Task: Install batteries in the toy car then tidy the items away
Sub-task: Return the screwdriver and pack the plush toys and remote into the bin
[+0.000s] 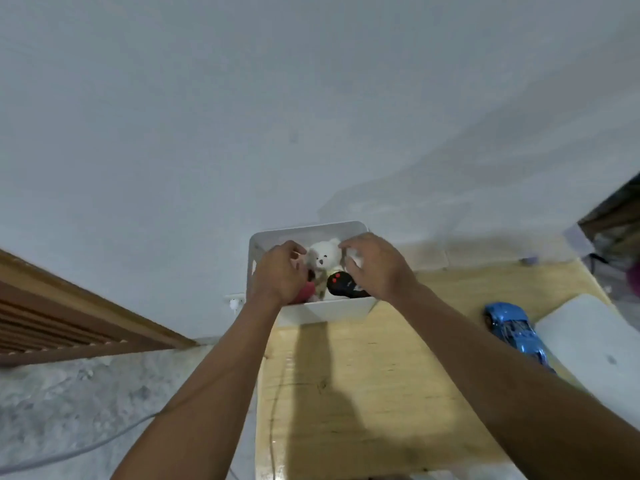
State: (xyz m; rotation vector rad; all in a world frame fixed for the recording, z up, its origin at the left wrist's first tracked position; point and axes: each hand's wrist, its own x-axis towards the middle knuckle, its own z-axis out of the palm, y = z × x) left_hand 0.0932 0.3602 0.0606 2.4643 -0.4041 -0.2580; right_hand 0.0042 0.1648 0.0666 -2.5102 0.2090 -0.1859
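The blue toy car (516,332) lies on the wooden table (363,375) at the right, away from both hands. A white bin (329,311) stands at the table's far left corner against the wall. Inside it are a white teddy bear (323,256), a black remote with red buttons (343,285) and a pink soft item (306,292). My left hand (277,271) reaches into the bin left of the bear, fingers curled over the pink item; its grip is hidden. My right hand (375,266) is on the bear's right, fingers curled around a white part of it.
A flat white slab (595,348) lies on the table's right side beside the car. A wooden slatted frame (69,317) runs along the wall at the left. Grey floor with a cable (69,452) lies left of the table. Dark clutter fills the far right.
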